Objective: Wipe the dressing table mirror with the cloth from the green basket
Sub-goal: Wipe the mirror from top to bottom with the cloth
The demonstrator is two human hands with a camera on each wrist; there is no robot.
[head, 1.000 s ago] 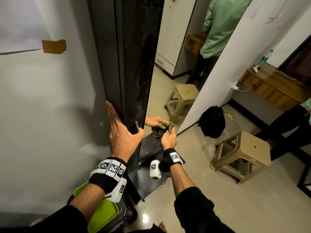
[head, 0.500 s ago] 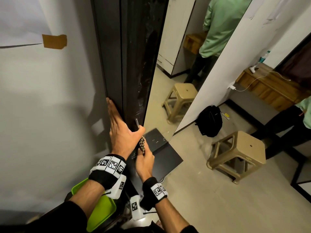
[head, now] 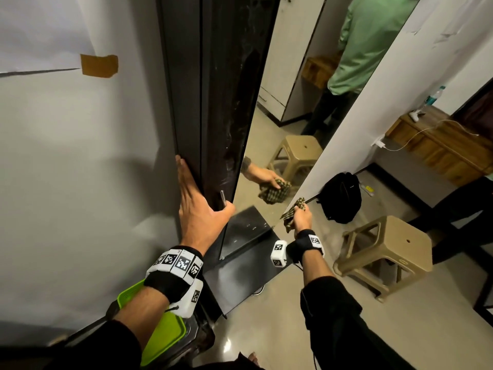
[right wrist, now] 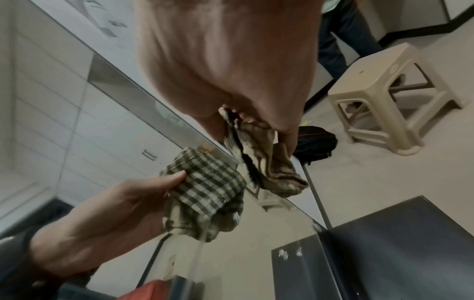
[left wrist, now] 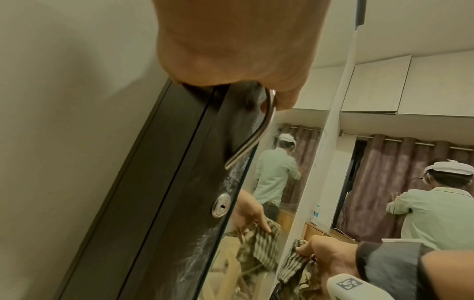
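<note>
Tall narrow mirror [head: 269,145], glass panel in a dark glossy frame, set upright on a door with white streaks on the frame; a curved brushed-steel handle [left wrist: 256,134] and a round steel keyhole lock [left wrist: 221,205] sit on the frame just beside the glass.

Left hand [head: 198,209]: palm flat on the dark frame edge, fingers straight and pointing up along it, thumb touching the steel handle; grip spread, holding nothing.

Right hand [head: 301,217]: grip clamped on a crumpled green-and-cream checked cloth [head: 292,213], which meets the right edge of the mirror low down; hand and cloth are reflected in the glass.

Lime-green plastic basket [head: 160,335]: low in the head view, under the left forearm, against the wall.

Both wrists carry black bands with white blocks printed in black-and-white square marker patterns; no words legible.

Surroundings: beige plastic stool [head: 386,252] on the pale floor, black backpack [head: 341,196] by the white partition, wooden sideboard [head: 440,148] with a white cable, brown tape patch [head: 99,65] on the wall, a person in a green shirt [head: 368,41] in the reflection.
</note>
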